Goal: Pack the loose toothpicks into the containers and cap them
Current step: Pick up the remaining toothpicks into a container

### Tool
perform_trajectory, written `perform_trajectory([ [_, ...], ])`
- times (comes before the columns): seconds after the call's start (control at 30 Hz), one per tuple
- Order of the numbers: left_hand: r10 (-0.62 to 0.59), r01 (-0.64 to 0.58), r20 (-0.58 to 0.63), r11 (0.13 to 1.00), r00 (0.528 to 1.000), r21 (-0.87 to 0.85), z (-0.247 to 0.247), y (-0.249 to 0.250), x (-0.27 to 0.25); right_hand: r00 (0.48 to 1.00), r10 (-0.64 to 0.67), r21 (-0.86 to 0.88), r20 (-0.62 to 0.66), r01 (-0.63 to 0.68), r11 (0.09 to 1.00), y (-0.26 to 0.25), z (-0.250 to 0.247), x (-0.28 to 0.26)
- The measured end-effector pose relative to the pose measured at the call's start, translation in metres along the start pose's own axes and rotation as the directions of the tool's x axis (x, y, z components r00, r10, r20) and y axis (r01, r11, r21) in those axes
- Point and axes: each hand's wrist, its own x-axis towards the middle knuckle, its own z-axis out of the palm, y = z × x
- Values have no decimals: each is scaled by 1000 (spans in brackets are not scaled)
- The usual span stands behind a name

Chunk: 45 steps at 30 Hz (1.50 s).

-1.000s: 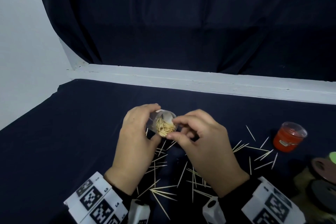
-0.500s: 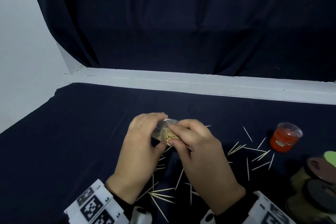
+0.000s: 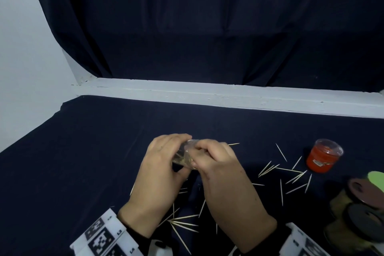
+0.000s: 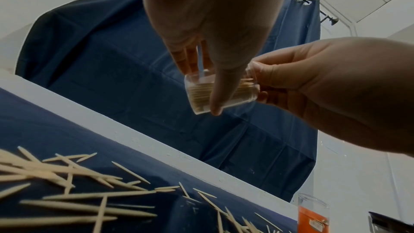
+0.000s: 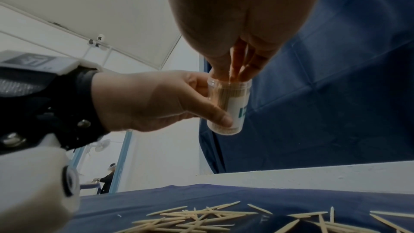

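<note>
- Tabletop (image 3: 87, 151): left half open; loose toothpicks (image 3: 291, 172) right, near red container (image 3: 323, 157).
- Left hand (image 3: 158, 174) fingers grasp clear container (image 5: 228, 105).
- Right hand (image 3: 224, 172) fingers bunched — tips at container mouth.

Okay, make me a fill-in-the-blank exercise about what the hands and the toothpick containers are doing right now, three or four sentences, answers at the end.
1. The clear container is held in the ____ hand.
2. The right hand has its fingertips at the container's open ____.
3. Loose toothpicks lie scattered on the dark ____.
4. The container standing off to the right is coloured ____.

Missing words: left; mouth; cloth; red.
</note>
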Motion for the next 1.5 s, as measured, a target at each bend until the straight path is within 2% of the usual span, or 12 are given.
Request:
perform_trajectory([
  [0.17,15,-15,5,1000,1000,22,-6,-2,2,995,-99,0,-23,99,995,5,-3,1],
  [0.33,-13,13,5,999,1000,45,-10,-6,2,983,56,69,-176,-45,997,11,-11,2],
  [0.47,-16,16,1,998,1000,55,-11,-5,3,987,143,142,-79,-131,981,3,-8,-1],
  [0.8,-68,65,43,995,997,71,-11,-10,-1,970,167,226,176,-205,952,-1,-12,-2],
  [0.9,-90,84,66,992,994,92,-12,-14,-2,947,311,213,78,-321,923,22,-22,4],
  [0.97,-100,92,80,991,992,97,-13,-16,-2,876,476,96,77,-482,871,50,-26,11],
  [1.07,-109,101,90,991,990,92,-12,-16,-1,613,733,-228,296,-700,677,95,-30,25],
  [1.13,-116,108,91,991,989,82,-11,-15,0,495,802,-396,334,-699,596,121,-29,31],
  [1.27,-111,104,109,992,988,74,-9,-15,0,358,809,-597,466,-548,587,143,-18,24],
  [1.3,-113,105,110,992,988,73,-9,-16,0,354,784,-594,509,-514,618,144,-14,23],
  [1.4,-129,121,110,990,986,72,-10,-18,0,465,685,-480,561,-491,726,140,-12,24],
  [1.5,-135,130,108,990,985,60,-11,-18,1,529,703,-445,475,-545,710,146,-21,27],
])
